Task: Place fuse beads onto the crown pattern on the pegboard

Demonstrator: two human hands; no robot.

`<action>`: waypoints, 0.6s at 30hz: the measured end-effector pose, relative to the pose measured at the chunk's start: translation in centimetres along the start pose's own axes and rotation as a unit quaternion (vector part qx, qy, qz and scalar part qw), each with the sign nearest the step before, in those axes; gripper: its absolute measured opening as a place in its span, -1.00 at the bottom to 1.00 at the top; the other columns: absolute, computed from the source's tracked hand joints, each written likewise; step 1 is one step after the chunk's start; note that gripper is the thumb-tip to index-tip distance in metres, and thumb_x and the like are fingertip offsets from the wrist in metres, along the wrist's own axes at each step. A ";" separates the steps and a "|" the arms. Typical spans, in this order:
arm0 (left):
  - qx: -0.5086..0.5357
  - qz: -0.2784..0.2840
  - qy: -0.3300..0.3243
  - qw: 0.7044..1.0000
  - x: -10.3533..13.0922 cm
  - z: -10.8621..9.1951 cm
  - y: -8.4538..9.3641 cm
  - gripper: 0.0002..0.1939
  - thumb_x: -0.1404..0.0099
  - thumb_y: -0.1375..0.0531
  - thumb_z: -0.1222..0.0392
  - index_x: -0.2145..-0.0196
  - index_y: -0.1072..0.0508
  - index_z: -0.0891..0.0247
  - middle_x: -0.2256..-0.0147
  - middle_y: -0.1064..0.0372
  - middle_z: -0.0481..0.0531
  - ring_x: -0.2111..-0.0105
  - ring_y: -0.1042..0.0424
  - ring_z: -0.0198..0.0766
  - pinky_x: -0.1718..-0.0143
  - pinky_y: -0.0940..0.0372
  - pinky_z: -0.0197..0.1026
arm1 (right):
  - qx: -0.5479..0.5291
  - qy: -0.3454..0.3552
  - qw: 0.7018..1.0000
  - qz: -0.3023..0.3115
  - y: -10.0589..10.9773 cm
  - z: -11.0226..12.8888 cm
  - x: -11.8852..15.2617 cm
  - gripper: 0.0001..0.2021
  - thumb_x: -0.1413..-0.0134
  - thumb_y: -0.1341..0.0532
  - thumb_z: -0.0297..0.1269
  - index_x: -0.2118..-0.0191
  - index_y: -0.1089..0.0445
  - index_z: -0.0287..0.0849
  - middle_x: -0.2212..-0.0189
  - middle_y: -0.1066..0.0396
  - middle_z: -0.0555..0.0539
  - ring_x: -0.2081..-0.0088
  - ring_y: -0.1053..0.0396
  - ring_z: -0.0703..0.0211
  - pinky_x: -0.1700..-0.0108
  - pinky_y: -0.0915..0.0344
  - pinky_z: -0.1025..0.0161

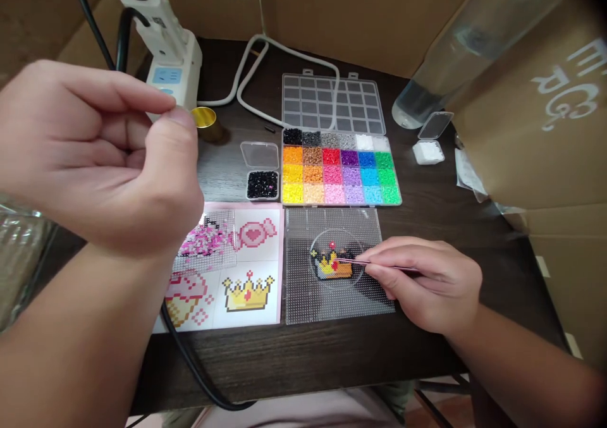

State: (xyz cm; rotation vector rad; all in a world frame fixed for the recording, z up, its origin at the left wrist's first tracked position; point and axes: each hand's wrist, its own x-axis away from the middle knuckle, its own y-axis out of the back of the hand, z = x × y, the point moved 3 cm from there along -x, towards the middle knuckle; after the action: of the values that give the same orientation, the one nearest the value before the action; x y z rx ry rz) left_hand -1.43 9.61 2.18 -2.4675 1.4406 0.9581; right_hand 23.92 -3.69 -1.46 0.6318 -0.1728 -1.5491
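Raised at the left of the head view, my left hand (109, 156) is closed, thumb and index finger pinched together; whatever may be between them is too small to make out. My right hand (427, 282) grips thin pink tweezers (391, 265), their tips on a partly beaded crown (334, 269). The crown has yellow, orange, black and red beads and lies on a clear pegboard (308, 301) with a round outline. Left of the board is a pattern sheet (275, 289) showing a crown, a candy and a cupcake. Loose pink and black beads (203, 238) lie on another clear board over it.
Behind the pegboard sits an open bead box (349, 158) with many colours. Near it are a small box of black beads (262, 185), a white-filled box (428, 152), a gold cup (206, 119), a power strip (183, 67) and a bottle (412, 102). A black cable (190, 358) crosses the front edge.
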 end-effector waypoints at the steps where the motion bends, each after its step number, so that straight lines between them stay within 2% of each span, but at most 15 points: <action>1: -0.030 0.006 -0.037 0.999 0.0 0.0 0.0 -0.78 -0.02 -0.29 0.45 0.33 -0.55 0.28 0.55 -0.19 -0.15 0.52 -0.30 -0.57 0.51 -0.26 -0.55 | 0.001 0.002 1.000 0.003 -0.1 0.0 0.1 -0.84 -0.01 -0.30 -0.46 0.33 -0.56 -0.05 0.37 -0.58 -0.06 0.59 -0.44 0.24 0.61 -0.40 0.32; 2: -0.051 0.011 -0.056 0.997 -0.1 0.1 0.0 -0.79 -0.04 -0.29 0.42 0.31 -0.55 0.27 0.55 -0.18 -0.15 0.52 -0.30 -0.57 0.50 -0.29 -0.54 | 0.001 0.004 1.000 0.007 -0.1 0.1 0.1 -0.84 -0.01 -0.30 -0.47 0.33 -0.56 -0.05 0.37 -0.59 -0.06 0.59 -0.44 0.24 0.62 -0.40 0.32; 5: -0.063 0.019 -0.042 0.997 -0.2 0.8 0.1 -0.80 -0.05 -0.32 0.34 0.30 -0.53 0.23 0.54 -0.17 -0.18 0.50 -0.33 -0.58 0.45 -0.34 -0.52 | 0.001 0.013 1.000 0.017 -0.2 0.3 0.0 -0.81 -0.01 -0.29 -0.48 0.31 -0.56 -0.03 0.38 -0.58 -0.04 0.60 -0.44 0.26 0.63 -0.39 0.34; 10: -0.099 0.029 -0.089 0.991 0.1 0.7 0.2 -0.78 -0.07 -0.32 0.34 0.26 -0.53 0.25 0.53 -0.17 -0.16 0.53 -0.28 -0.60 0.51 -0.26 -0.57 | -0.004 0.025 0.999 0.022 -0.3 0.4 -0.2 -0.80 0.00 -0.29 -0.52 0.30 -0.56 -0.05 0.39 -0.58 -0.04 0.57 -0.46 0.25 0.61 -0.40 0.35; 13: -0.107 0.033 -0.101 0.989 0.2 0.4 0.2 -0.79 -0.10 -0.28 0.35 0.24 -0.54 0.29 0.53 -0.17 -0.13 0.53 -0.28 -0.60 0.49 -0.25 -0.56 | -0.006 0.028 0.999 0.023 -0.4 0.4 -0.3 -0.79 0.01 -0.30 -0.53 0.30 -0.56 -0.06 0.39 -0.58 -0.04 0.53 -0.48 0.23 0.58 -0.42 0.34; 16: -0.094 0.031 -0.087 0.991 0.2 0.4 0.2 -0.81 -0.10 -0.30 0.32 0.27 -0.55 0.28 0.54 -0.16 -0.13 0.52 -0.28 -0.59 0.46 -0.27 -0.54 | -0.006 0.022 0.999 0.027 -0.4 0.3 -0.2 -0.79 0.00 -0.29 -0.52 0.30 -0.56 -0.05 0.39 -0.58 -0.04 0.51 -0.49 0.22 0.55 -0.44 0.33; 18: -0.042 0.016 -0.028 0.999 0.1 0.8 0.4 -0.81 -0.03 -0.34 0.34 0.33 -0.56 0.27 0.55 -0.17 -0.14 0.50 -0.31 -0.57 0.45 -0.29 -0.53 | -0.006 0.022 0.999 0.031 -0.4 0.2 -0.1 -0.79 0.00 -0.29 -0.52 0.30 -0.56 -0.05 0.38 -0.58 -0.04 0.50 -0.49 0.21 0.54 -0.45 0.32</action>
State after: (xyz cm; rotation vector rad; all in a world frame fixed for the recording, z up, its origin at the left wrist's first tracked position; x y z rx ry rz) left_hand -2.11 9.65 1.58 -2.4621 1.4552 1.1064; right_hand 23.46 -3.56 -1.47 0.6450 -0.1470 -1.4746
